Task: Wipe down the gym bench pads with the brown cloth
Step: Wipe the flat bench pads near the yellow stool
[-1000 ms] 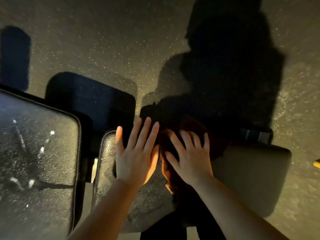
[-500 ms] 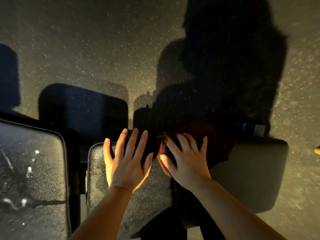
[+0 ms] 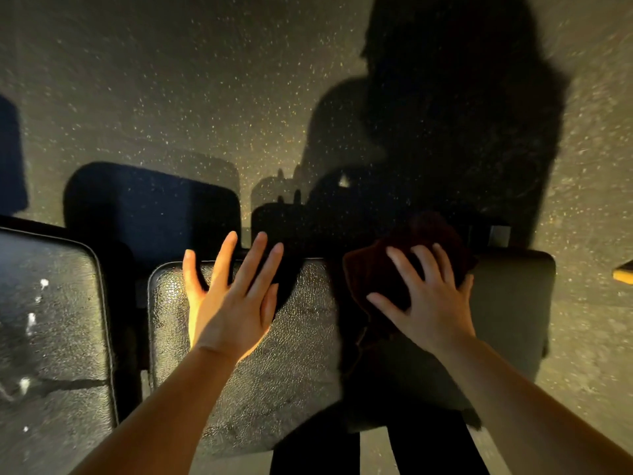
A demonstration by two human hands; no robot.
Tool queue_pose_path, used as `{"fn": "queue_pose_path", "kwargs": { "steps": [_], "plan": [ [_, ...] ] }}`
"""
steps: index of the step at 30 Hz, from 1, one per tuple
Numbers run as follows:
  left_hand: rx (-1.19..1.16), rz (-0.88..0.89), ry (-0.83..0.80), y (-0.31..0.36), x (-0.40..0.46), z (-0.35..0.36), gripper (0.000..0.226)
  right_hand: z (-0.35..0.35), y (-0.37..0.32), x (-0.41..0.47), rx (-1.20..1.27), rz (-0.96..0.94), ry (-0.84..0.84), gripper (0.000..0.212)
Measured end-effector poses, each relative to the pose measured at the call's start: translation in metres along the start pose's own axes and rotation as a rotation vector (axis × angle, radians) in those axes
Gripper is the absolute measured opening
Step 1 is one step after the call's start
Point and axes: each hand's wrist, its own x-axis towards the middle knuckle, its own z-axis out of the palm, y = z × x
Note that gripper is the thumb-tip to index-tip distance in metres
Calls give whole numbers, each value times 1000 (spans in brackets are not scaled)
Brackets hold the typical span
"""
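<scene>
The right hand (image 3: 428, 299) lies with spread, slightly bent fingers on the dark brown bunched cloth (image 3: 383, 272), pressing it onto the far edge of the black textured leather seat pad (image 3: 291, 354), probably to keep it bearing on the surface as it wipes. At its nine o'clock the left hand (image 3: 229, 299) is flat, straight-fingered and empty on the same pad, seemingly bracing. Further toward nine o'clock is a second black pad with white specks (image 3: 51, 320); no containers appear.
</scene>
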Motion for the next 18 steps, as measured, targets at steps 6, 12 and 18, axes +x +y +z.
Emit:
{"fn": "queue_pose_path", "kwargs": {
  "steps": [6,12,18],
  "plan": [
    [13,17,20,1,0,1,52,-8,-17,2,88,99,-107,80],
    [8,-18,-11,5,1,-5,52,-9,-108,-6,58,-112,-81,86],
    [1,-37,13,5,0,-4,51,14,-66,-11,114,-194,51,69]
  ]
}}
